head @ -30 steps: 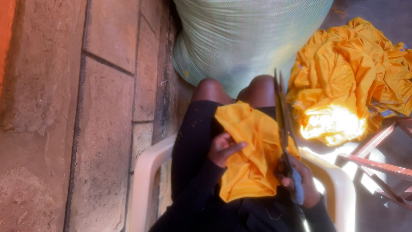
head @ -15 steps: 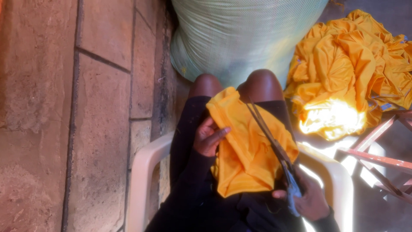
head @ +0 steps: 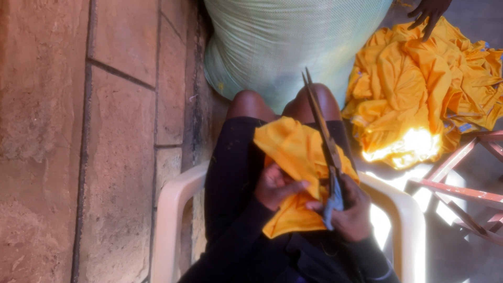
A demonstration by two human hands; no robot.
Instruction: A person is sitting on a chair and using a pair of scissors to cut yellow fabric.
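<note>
A seated person's right hand (head: 352, 210) grips the handles of long metal scissors (head: 320, 137), blades nearly closed, tips pointing toward eleven o'clock. The left hand (head: 276, 184), fingers curled, pinches a folded yellow cloth (head: 293, 157) on the lap. At twelve o'clock stands a stuffed pale-green woven sack (head: 293, 42); at two o'clock, heaped yellow garments (head: 419, 89).

The pale woven plastic sack (head: 293, 47) stood against the knees, blocking the front. A rough stone wall (head: 78, 136) closed the left. The heaped yellow cloth pile (head: 419, 89) and red metal frame (head: 461, 188) crowded the right.
</note>
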